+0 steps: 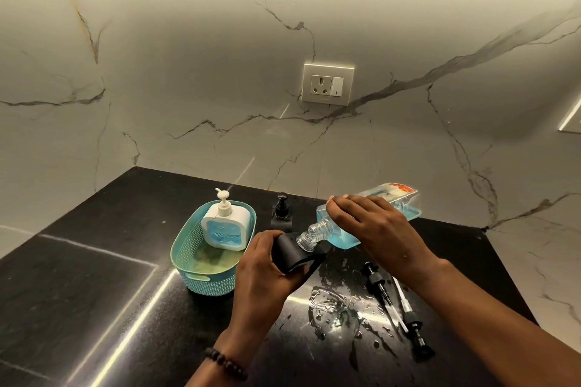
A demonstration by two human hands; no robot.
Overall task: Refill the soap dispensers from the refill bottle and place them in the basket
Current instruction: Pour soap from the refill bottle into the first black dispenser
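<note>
Two grips: I see my left hand (267, 273) clenched round a black dispenser (290, 253), and my right hand (374, 226) clasped over the refill bottle (371, 217).
Refill bottle axis: lying near level, its long axis running from the base, up and to the right of my right grip, down to the neck at lower left; the clear threaded neck (309, 237) points into the black dispenser's mouth.
Black dispenser axis: tilted, its open top turned up and right toward the bottle neck, its body wrapped by my left fingers.
Dispenser count: three that I can make out – the one in my left grip, a white one with a pump (224, 223), and a small black one with a pump (281, 210) standing just beyond my left grip.
Loose pumps: two (377, 283) (412, 320), lying on the worktop (94, 292) below my right wrist.
Refill bottle contents: blue liquid, pooled along its lower side.
Basket: one teal basket (201, 283), left of my left grip, holding the white dispenser upright at its far end.
Worktop: wet patch (336, 305) under my right forearm.
</note>
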